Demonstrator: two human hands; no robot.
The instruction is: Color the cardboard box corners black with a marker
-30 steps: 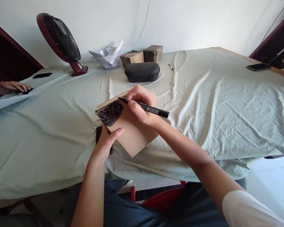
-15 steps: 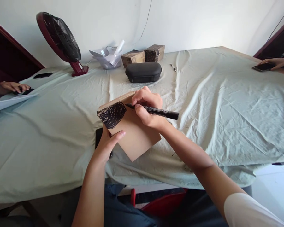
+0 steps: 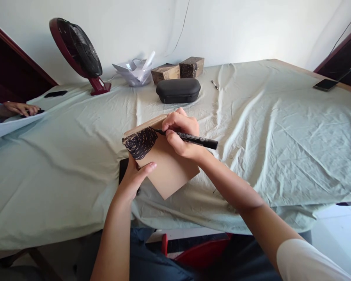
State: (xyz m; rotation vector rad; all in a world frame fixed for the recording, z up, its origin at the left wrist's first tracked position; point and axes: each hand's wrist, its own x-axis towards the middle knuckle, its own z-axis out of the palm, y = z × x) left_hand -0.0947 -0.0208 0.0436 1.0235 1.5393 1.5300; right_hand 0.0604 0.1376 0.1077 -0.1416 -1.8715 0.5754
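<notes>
A tan wooden block [image 3: 166, 166] rests tilted on the pale green cloth in front of me, its upper left corner covered in black ink strokes [image 3: 140, 142]. My left hand [image 3: 133, 177] grips the block's left edge, thumb on the top face and fingers wrapped below. My right hand [image 3: 179, 134] is closed round a black marker [image 3: 193, 138], whose tip touches the block just right of the inked patch.
A black case [image 3: 178, 90], two inked blocks [image 3: 177, 69], a crumpled plastic bag [image 3: 133, 72] and a red fan [image 3: 78, 52] stand at the back. Another person's hand [image 3: 17, 108] lies at the left; a phone [image 3: 326, 84] sits far right. A dark object [image 3: 123, 169] peeks out beside my left hand.
The marker tip moved down and right along the inked patch, then back slightly left. A hand at the far right touched the phone and has withdrawn. The block stays in my left hand.
</notes>
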